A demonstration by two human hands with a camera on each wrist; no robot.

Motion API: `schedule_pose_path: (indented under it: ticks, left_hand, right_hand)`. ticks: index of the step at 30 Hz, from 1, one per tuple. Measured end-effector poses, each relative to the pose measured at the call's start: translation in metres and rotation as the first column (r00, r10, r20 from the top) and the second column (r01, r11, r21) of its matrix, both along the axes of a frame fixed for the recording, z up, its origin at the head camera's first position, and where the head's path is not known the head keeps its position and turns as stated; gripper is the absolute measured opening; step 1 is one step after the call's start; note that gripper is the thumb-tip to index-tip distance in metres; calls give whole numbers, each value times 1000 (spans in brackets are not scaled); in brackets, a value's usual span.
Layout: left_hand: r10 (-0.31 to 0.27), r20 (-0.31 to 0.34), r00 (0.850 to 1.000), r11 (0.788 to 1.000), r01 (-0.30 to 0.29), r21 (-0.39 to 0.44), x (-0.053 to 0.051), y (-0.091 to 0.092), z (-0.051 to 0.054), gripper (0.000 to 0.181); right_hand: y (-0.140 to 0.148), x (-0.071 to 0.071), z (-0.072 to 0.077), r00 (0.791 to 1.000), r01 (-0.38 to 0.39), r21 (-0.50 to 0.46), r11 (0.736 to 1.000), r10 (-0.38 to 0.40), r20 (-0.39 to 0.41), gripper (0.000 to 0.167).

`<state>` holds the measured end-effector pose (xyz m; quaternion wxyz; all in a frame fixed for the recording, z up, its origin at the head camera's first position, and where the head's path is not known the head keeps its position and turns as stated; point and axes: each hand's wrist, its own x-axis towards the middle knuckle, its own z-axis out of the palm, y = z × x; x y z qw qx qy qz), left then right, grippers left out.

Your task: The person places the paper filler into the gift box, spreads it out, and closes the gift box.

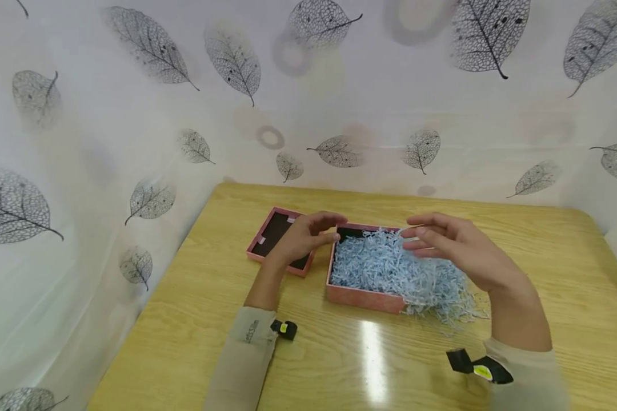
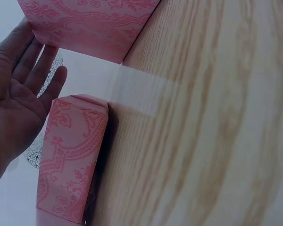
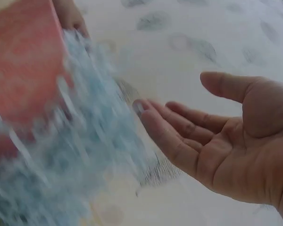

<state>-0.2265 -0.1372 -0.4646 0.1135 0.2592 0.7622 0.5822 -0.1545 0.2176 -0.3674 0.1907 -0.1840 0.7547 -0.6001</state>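
Note:
A pink patterned box (image 1: 365,298) heaped with light blue shredded paper (image 1: 385,265) stands on the table. Shreds spill over its right side. My left hand (image 1: 308,233) is at the box's left rim, with fingertips against its far left corner, fingers fairly straight. The left wrist view shows that hand (image 2: 19,101) partly hidden behind the box (image 2: 89,26). Above the right part of the shreds hovers my right hand (image 1: 455,245), fingers loosely extended. In the right wrist view, its palm (image 3: 245,160) shows nothing held; the shredded paper (image 3: 94,136) is blurred beside it.
Left of the box lies a pink lid (image 1: 272,234) with a dark inside, partly under my left forearm. Loose shreds (image 1: 463,319) lie on the wooden table (image 1: 308,365) at the right. A leaf-printed sheet (image 1: 339,103) hangs behind the table.

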Motion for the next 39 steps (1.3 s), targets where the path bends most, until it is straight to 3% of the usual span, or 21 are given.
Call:
schedule_pose_path:
  ticks: [5, 9, 12, 17, 22, 25, 33, 39]
  left_hand:
    - [4, 3, 1000, 1000, -4, 6, -1, 1, 1, 40]
    - [3, 7, 1000, 1000, -3, 0, 0, 1, 2, 40]
    - [5, 13, 1000, 1000, -5, -14, 1, 0, 3, 40]
    - [17, 15, 1000, 1000, -17, -16, 1, -1, 5, 39]
    - [17, 14, 1000, 1000, -17, -8, 0, 0, 3, 39]
    - [14, 17, 1000, 1000, -14, -4, 1, 0, 2, 39]
    - [3, 9, 1000, 1000, -3, -4, 0, 0, -1, 40]
    - [0, 0, 1000, 1000, 0, 1, 0, 0, 0, 40]
  right_hand:
    - [53, -12, -19, 998, -43, -13, 999, 42, -50, 44]
    - [83, -13, -36, 996, -73, 86, 994, 76, -36, 47]
    - [91, -10, -44, 991, -115, 173, 978, 124, -43, 55]
    - [72, -12, -44, 973, -214, 220, 952, 227, -34, 57]
    - [46, -15, -40, 969, -207, 234, 950, 232, -85, 40]
    - [38, -14, -38, 971, -200, 195, 960, 221, -90, 26]
    - [27, -5, -18, 971, -58, 98, 993, 79, -225, 12]
    - [-15, 6, -3, 958, -1, -103, 995, -28, -286, 12]
